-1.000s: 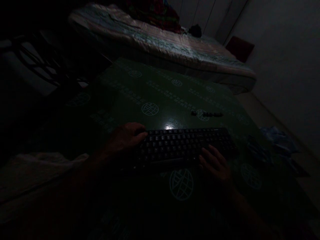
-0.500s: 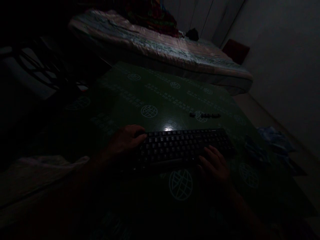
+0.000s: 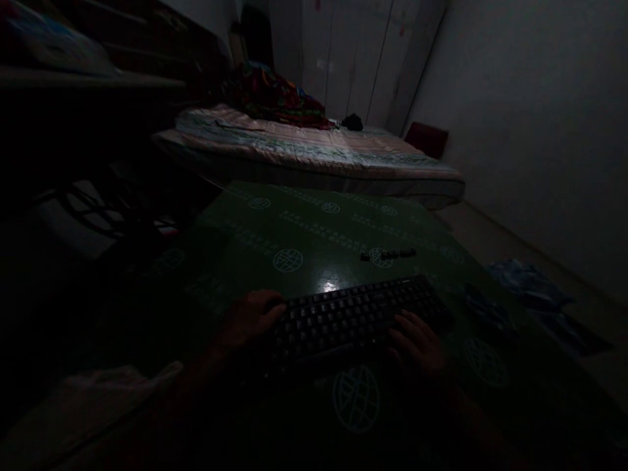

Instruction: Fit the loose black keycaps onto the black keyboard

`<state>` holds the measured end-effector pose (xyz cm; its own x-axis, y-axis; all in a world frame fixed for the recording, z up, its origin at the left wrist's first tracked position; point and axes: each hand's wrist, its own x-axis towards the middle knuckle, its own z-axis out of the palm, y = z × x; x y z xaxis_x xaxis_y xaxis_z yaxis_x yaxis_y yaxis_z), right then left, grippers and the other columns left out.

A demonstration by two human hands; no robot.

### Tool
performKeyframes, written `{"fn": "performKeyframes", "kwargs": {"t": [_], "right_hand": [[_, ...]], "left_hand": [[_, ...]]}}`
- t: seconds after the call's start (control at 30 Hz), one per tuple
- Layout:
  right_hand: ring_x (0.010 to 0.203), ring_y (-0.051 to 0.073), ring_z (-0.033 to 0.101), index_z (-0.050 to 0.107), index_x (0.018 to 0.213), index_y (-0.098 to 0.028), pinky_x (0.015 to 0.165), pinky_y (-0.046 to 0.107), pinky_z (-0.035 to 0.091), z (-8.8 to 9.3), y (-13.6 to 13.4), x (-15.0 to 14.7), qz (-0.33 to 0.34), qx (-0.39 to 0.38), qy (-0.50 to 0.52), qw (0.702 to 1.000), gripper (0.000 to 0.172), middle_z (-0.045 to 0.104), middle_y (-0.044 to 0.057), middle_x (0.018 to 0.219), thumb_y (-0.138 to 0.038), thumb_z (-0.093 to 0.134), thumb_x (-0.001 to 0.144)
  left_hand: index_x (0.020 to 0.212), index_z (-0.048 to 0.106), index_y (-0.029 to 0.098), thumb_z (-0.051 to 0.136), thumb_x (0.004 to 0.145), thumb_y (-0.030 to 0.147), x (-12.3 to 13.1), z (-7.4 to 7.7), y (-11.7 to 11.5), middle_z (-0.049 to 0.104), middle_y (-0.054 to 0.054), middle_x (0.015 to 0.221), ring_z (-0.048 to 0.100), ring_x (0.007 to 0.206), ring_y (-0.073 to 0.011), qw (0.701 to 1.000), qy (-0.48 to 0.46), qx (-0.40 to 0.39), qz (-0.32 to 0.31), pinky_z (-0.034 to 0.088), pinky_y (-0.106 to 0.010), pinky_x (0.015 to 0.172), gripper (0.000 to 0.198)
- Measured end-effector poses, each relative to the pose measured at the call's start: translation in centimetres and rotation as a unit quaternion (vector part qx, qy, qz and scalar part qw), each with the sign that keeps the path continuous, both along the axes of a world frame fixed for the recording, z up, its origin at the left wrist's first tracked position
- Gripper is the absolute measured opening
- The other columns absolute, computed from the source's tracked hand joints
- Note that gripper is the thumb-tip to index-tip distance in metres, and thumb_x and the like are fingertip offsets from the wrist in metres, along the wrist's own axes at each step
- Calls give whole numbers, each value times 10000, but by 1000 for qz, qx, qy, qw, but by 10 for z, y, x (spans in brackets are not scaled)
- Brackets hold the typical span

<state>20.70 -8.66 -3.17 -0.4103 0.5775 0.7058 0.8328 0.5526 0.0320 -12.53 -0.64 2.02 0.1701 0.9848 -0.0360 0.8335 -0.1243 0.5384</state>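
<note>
A black keyboard [image 3: 343, 320] lies on a dark green table [image 3: 255, 242] printed with globe logos. The picture is very dark. At the keyboard's left end is my left hand [image 3: 252, 318], its thumb and fingers closed around the upper left corner. My right hand [image 3: 417, 341] rests by the lower right part, its fingertips on the front edge and keys, fingers bent and close together. Behind the keyboard a short row of small black pieces [image 3: 388, 254] lies on the table.
A mattress [image 3: 314, 157] with a patterned red blanket [image 3: 275, 95] stands beyond the table. Dark cloth [image 3: 488, 311] lies at the table's right, and bluish cloth [image 3: 530, 282] farther right. Pale fabric [image 3: 118, 386] is at lower left. A spoked wheel [image 3: 93, 209] shows at left.
The view has tilted up, so the table, keyboard and both hands appear lower and more of the room shows. Both hands keep their places at the keyboard.
</note>
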Motion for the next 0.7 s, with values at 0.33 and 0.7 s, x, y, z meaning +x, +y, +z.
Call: {"fn": "performKeyframes", "kwargs": {"t": [0.33, 0.7], "right_hand": [[972, 219, 603, 658, 920, -178, 822, 374, 517, 29, 66, 21, -5, -41, -61, 997, 203, 679, 99, 958, -172, 462, 867], [887, 159, 610, 624, 1006, -168, 746, 292, 490, 60, 192, -28, -88, -336, -215, 913, 167, 635, 60, 999, -206, 509, 892]], "left_hand": [[913, 682, 187, 429, 725, 468, -8, -11, 3, 703, -83, 990, 639, 940, -246, 1000, -7, 22, 8, 499, -351, 843, 422], [883, 689, 224, 484, 763, 421, -8, -1, -5, 711, -60, 950, 648, 905, -243, 999, -23, 30, 6, 516, -355, 820, 308]]}}
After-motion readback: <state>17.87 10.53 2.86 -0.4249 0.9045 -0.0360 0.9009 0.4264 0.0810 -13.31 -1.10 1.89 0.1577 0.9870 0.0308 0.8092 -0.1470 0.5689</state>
